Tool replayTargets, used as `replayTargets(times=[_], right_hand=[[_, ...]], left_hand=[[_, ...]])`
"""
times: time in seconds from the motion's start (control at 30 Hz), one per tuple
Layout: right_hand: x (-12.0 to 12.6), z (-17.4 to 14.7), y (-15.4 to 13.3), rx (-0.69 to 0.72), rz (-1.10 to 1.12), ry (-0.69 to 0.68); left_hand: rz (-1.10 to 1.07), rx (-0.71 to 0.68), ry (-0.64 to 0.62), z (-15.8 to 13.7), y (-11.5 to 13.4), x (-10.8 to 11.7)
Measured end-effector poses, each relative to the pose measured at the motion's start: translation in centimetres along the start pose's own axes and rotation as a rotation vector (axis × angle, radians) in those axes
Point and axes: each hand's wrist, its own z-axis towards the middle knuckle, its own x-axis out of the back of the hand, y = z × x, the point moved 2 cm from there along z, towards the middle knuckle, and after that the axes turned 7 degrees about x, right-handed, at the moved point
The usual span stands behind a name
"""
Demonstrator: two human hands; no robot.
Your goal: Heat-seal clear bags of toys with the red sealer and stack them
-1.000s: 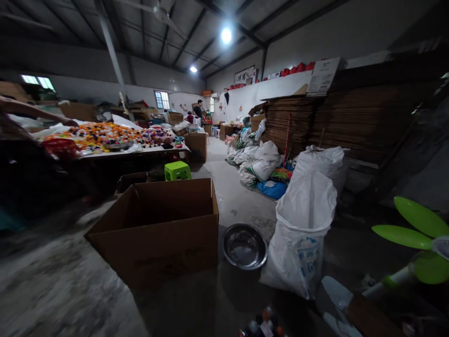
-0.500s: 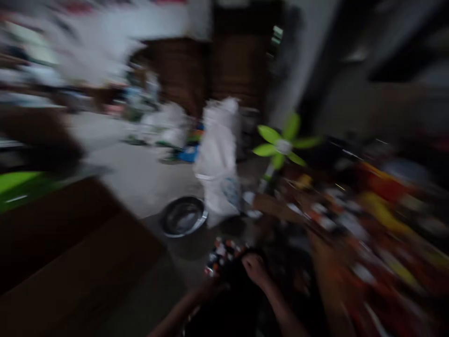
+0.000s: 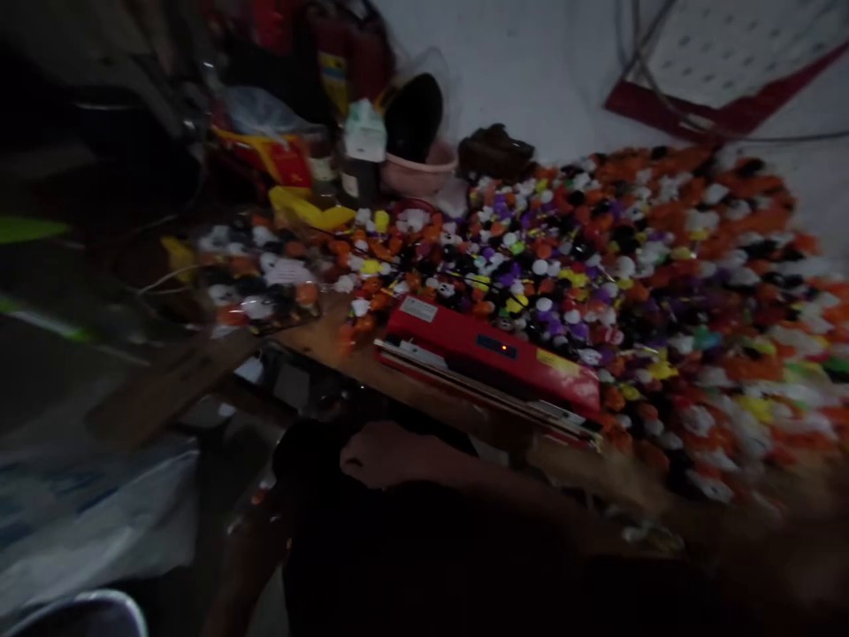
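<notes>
Red flat sealer (image 3: 491,363) beside glossy small toys (image 3: 637,257).

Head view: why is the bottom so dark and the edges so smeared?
In the head view light falls on the bead pile and the red sealer, so they read fairly clearly; the lower part lies in deep shadow, where the right hand barely shows and the left hand cannot be made out. Motion blur smears the left edge and the far right of the beads.
</notes>
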Motion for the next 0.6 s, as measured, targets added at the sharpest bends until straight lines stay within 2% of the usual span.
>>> replayTargets(times=[0.07, 0.2, 0.33, 0.4, 0.47, 0.6], right_hand=[[0.7, -1.9, -0.3, -0.061, 0.000, -0.030], [2.0, -5.1, -0.4, -0.119, 0.038, 0.008], [3.1, -7.9, 0.2, -0.234, 0.034, 0.015], [3.3, -8.7, 0.8, -0.265, 0.004, 0.015], [3.1, -9.0, 1.8, -0.261, 0.013, 0.036], [3.0, -8.0, 3.4, -0.245, 0.078, 0.093]], left_hand=[[0.045, -0.073, -0.012, 2.6, 2.3, 1.3], [0.014, -0.181, 0.018, 6.3, 8.4, 3.5], [-0.194, -0.073, 0.065, 7.4, 13.0, 4.3], [-0.295, -0.020, 0.096, 7.6, 13.9, 4.5], [-0.352, 0.030, 0.143, 7.6, 13.9, 4.7], [-0.400, 0.167, 0.222, 7.4, 11.6, 5.6]])
